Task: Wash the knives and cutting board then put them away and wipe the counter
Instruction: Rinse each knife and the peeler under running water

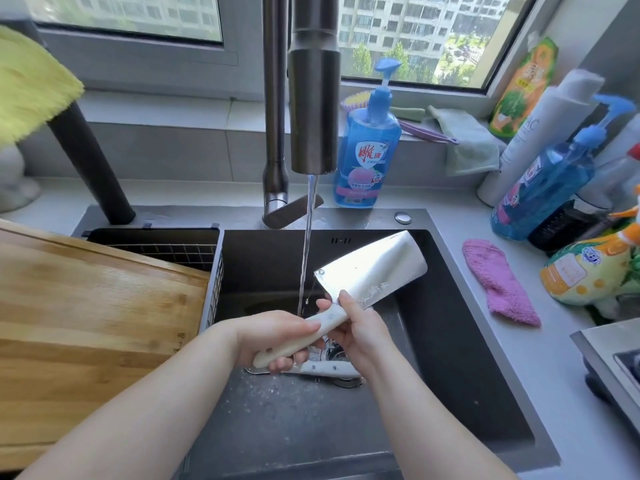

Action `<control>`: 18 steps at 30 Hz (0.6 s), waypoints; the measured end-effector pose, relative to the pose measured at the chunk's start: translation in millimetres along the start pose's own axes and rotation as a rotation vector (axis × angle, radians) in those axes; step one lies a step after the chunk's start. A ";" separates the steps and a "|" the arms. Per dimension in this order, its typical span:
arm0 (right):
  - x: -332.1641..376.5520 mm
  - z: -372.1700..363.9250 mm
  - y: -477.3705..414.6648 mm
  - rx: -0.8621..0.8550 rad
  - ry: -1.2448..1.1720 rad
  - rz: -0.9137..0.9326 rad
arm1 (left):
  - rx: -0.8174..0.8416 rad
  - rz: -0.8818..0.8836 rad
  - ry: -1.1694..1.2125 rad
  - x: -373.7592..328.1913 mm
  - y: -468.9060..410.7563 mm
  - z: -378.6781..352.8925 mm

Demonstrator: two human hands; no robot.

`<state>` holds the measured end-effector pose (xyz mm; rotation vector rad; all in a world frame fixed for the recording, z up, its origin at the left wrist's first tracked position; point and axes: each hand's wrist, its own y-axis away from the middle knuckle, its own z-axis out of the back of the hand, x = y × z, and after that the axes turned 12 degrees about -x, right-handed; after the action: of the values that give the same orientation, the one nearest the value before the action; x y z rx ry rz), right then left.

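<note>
Bare forearms [138, 410] rise from the bottom edge over the sink [467, 323]. The left hand [277, 337] wraps the cleaver [374, 268] by its white handle. The right hand [356, 330] pinches it where handle meets blade, which tilts up to the right beside the running water [304, 254]. A second knife [329, 368] lies beneath, mostly hidden by the hands. The cutting board [86, 306] at left is cut off.

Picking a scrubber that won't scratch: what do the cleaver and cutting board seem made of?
The cleaver has a bright, reflective blade, likely polished steel, and a glossy white handle with rivets, probably plastic. The cutting board looks like bamboo or wood: tan glued strips, grain, matte.
</note>
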<state>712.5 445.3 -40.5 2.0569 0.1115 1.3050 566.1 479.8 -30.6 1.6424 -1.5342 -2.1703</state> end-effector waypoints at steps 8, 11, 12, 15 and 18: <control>-3.1 -12.0 -3.4 -0.069 0.023 0.014 | -0.692 -0.253 -0.789 -7.4 0.4 -34.3; -4.7 -16.9 -4.1 -0.055 0.004 -0.003 | -0.843 -0.330 -1.086 0.8 -0.3 -36.2; -6.2 -17.2 -4.4 -0.047 -0.023 -0.019 | -0.837 -0.334 -1.057 1.1 1.5 -36.1; -9.3 -17.1 -1.4 -0.008 -0.123 -0.100 | -0.622 -0.261 -0.596 3.3 0.9 -30.6; -13.6 -17.0 0.3 0.054 -0.190 -0.150 | -0.321 -0.182 -0.077 4.9 3.7 -31.4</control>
<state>691.7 448.0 -46.3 2.1628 0.2128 1.0213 585.2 454.2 -30.5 1.6630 -1.0114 -2.4387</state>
